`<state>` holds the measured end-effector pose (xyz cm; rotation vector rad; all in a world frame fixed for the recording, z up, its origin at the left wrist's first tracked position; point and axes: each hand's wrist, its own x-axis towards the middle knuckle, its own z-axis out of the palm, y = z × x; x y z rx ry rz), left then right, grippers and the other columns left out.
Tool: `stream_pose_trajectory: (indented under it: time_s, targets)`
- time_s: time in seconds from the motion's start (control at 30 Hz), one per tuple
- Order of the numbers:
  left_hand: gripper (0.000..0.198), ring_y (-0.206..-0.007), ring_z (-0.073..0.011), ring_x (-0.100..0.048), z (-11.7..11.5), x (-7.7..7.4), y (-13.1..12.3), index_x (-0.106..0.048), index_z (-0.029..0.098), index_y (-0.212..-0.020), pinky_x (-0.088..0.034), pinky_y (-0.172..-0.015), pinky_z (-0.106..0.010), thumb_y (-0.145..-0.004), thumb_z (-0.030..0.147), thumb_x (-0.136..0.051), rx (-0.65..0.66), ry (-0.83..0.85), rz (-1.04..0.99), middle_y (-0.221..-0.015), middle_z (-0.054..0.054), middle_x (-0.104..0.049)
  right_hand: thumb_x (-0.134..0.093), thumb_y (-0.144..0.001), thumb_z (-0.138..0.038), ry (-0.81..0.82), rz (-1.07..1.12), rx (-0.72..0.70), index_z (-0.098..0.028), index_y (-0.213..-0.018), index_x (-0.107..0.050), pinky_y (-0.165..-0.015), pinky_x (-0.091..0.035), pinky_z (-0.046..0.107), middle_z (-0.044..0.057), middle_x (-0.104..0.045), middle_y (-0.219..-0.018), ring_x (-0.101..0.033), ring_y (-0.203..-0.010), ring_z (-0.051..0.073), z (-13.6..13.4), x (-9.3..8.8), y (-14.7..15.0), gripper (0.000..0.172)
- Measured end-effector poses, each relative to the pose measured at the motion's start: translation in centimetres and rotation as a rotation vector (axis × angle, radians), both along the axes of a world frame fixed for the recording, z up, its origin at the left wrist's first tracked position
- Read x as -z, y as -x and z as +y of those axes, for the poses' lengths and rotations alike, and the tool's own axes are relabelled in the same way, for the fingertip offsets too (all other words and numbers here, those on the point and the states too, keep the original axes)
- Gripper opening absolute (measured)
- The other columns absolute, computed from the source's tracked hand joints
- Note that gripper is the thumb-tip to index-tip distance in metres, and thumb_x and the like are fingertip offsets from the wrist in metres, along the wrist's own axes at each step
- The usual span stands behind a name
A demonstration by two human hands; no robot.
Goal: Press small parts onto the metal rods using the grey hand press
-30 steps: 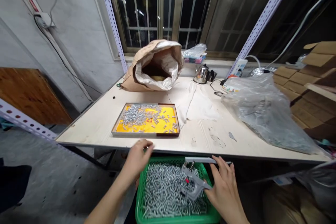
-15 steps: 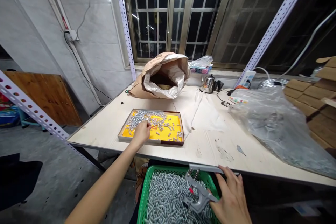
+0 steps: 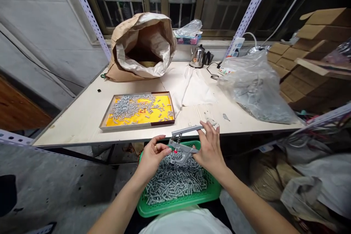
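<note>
My right hand [image 3: 210,150] is closed around the handles of a grey metal hand tool like spring-loaded pliers [image 3: 184,150], with a coil spring and a small red spot near its head. At the tool's left end, my left hand [image 3: 153,153], wearing a ring, has its thumb and fingers curled together; whatever they pinch is too small to make out. Below both hands is a green plastic basket [image 3: 175,209], filled with small silvery threaded metal pieces [image 3: 178,186]. On the table, a shallow tray [image 3: 131,128] with a yellow bottom contains many similar small metal pieces [image 3: 124,108].
A large open paper sack [image 3: 116,51] lies at the back of the pale table [image 3: 79,117]. Behind are a steel kettle [image 3: 196,56] and a small basket [image 3: 188,39]. Clear plastic bags [image 3: 255,84] and stacked cardboard boxes [image 3: 298,76] occupy the right side.
My left hand has left the tray and come back to the tool's head. My right hand has raised the tool slightly, still gripping it. The view has shifted right and tilted down.
</note>
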<state>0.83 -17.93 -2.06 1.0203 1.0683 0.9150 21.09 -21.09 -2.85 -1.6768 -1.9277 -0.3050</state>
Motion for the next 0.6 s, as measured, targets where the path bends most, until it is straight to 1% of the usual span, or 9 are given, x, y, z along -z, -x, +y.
stream_pose_trajectory:
  time_s: [0.13, 0.23, 0.37, 0.5, 0.6]
  targets:
    - [0.06, -0.061, -0.0117, -0.053, 0.0, -0.3, 0.2, -0.045, 0.017, -0.114, -0.037, -0.061, -0.024, -0.063, 0.03, -0.074, 0.114, -0.007, 0.064, -0.062, 0.006, -0.057, -0.049, -0.067, -0.013, 0.026, -0.022, -0.013, -0.008, -0.118, -0.045, -0.11, -0.012, 0.064, 0.021, -0.032, -0.142, -0.015, -0.139, 0.033, 0.2, -0.2, -0.1, 0.052]
    - [0.059, -0.06, -0.0113, -0.051, 0.0, -0.2, 0.4, -0.042, 0.018, -0.118, -0.035, -0.06, -0.024, -0.067, 0.027, -0.071, 0.217, -0.021, 0.11, -0.061, 0.008, -0.054, -0.049, -0.065, -0.011, 0.065, -0.043, -0.022, -0.008, -0.118, -0.045, -0.111, -0.008, 0.064, 0.02, -0.03, -0.144, -0.013, -0.14, 0.032, 0.2, -0.3, -0.1, 0.053]
    - [0.061, -0.063, -0.0118, -0.05, -0.1, 0.0, 0.4, -0.038, 0.018, -0.122, -0.036, -0.061, -0.025, -0.069, 0.022, -0.067, 0.321, -0.032, 0.137, -0.065, 0.007, -0.053, -0.049, -0.062, -0.01, 0.097, -0.044, -0.026, -0.008, -0.117, -0.044, -0.111, -0.005, 0.064, 0.019, -0.027, -0.146, -0.011, -0.141, 0.032, -0.1, -0.1, 0.0, 0.055]
    - [0.059, -0.062, -0.0114, -0.048, -0.3, -0.3, 0.3, -0.037, 0.018, -0.123, -0.036, -0.06, -0.024, -0.07, 0.019, -0.064, 0.385, -0.045, 0.155, -0.065, 0.007, -0.05, -0.048, -0.06, -0.008, 0.106, -0.033, -0.012, -0.007, -0.121, -0.041, -0.11, -0.005, 0.065, 0.02, -0.021, -0.149, -0.006, -0.142, 0.032, -0.4, 0.1, 0.1, 0.061]
    - [0.067, -0.063, -0.0114, -0.049, 0.0, -1.0, 0.4, -0.031, 0.017, -0.13, -0.036, -0.061, -0.025, -0.071, 0.018, -0.063, 0.387, -0.092, 0.191, -0.067, 0.007, -0.05, -0.049, -0.06, -0.01, 0.109, -0.015, -0.004, -0.008, -0.121, -0.039, -0.109, -0.006, 0.066, 0.021, -0.016, -0.151, -0.004, -0.142, 0.033, -0.3, 0.0, 0.1, 0.062]
